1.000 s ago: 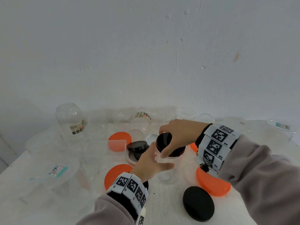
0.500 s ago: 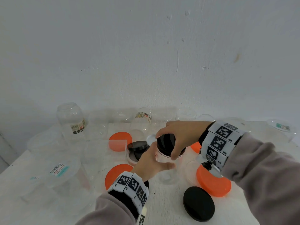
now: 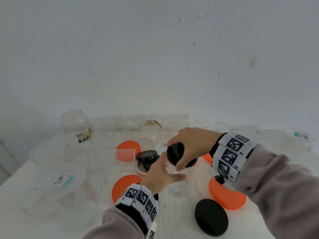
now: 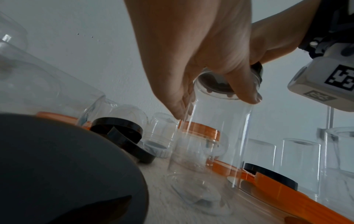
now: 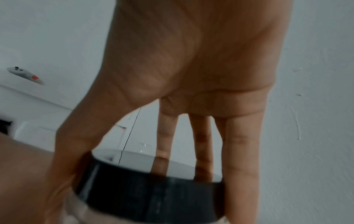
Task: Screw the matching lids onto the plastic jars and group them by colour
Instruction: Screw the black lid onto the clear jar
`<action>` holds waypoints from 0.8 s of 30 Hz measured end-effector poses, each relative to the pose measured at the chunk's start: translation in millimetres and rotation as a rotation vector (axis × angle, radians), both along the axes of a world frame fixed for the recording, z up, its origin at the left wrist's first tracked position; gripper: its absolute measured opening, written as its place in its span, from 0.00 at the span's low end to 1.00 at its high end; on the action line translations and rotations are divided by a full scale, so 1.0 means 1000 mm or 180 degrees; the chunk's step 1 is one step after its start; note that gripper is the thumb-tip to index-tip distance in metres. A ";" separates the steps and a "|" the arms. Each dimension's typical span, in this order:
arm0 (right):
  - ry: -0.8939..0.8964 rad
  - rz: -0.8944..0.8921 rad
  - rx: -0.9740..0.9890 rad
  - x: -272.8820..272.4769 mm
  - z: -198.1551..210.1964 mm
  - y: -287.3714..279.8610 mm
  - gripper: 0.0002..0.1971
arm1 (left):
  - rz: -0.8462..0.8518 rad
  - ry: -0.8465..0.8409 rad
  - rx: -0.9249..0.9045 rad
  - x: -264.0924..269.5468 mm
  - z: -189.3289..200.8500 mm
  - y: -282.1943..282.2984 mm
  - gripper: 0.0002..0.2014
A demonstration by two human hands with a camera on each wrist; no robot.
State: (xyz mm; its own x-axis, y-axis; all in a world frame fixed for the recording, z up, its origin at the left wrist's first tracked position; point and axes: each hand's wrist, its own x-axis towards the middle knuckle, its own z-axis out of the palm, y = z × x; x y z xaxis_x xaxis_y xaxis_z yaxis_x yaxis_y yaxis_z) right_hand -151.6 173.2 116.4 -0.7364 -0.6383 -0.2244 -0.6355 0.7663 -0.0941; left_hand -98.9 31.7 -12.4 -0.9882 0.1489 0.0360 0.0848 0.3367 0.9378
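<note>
A tall clear plastic jar [image 3: 179, 180] stands upright on the white desk [image 3: 176, 219], mid-scene. The right hand [image 3: 193, 145] reaches over it from above, fingers [image 5: 241, 151] curled around the round black screw lid [image 3: 177, 153] sitting on the jar's mouth. The left hand [image 3: 160, 176] grasps the jar's side (thumb across the front). Crowding close around are flat orange round lids [image 3: 226, 195], a loose black disc lid [image 3: 211, 217] lying nearer the person, two stacked black lids [image 3: 147, 156] behind the left hand, and several open clear jars [image 3: 76, 128] along the wall.
</note>
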 end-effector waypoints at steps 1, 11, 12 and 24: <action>0.0029 -0.0023 -0.0019 0.001 -0.001 0.000 0.39 | 0.0009 0.0003 -0.0018 0.000 0.000 0.000 0.38; 0.0035 -0.0298 -0.0086 0.003 -0.007 -0.002 0.34 | 0.0006 -0.0046 -0.0047 0.000 -0.002 0.000 0.35; -0.0116 -0.0307 0.0007 0.002 -0.004 -0.001 0.35 | -0.0003 -0.0064 -0.0020 0.000 -0.002 0.000 0.36; -0.0037 0.0104 0.0012 -0.002 0.003 0.003 0.43 | 0.0131 0.0056 -0.0043 0.003 -0.004 0.002 0.38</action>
